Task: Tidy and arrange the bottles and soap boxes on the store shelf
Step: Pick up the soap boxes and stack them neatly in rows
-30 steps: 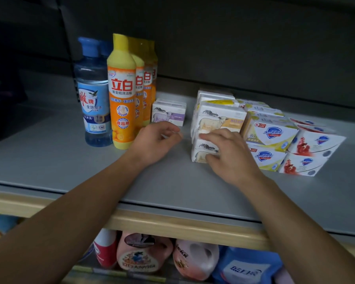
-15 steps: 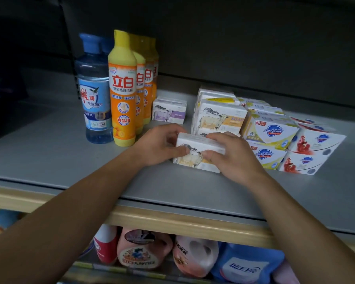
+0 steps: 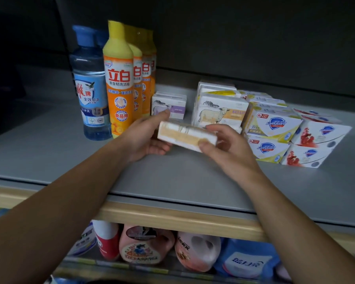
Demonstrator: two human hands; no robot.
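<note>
A soap box (image 3: pixel 188 137) is being held above the shelf (image 3: pixel 49 152), clear of its surface, tilted and blurred. It is being gripped at its left end by the left hand (image 3: pixel 146 138) and pinched at its right end by the right hand (image 3: pixel 226 147), fingers curled round it. Bottles (image 3: pixel 119 78) are standing upright in rows at the left; that part is being judged done. Sheep-print boxes (image 3: pixel 221 111) and shield-logo boxes (image 3: pixel 272 125) are sitting stacked at the right. One purple box (image 3: pixel 169 107) is standing apart. The held box is still being judged unplaced.
</note>
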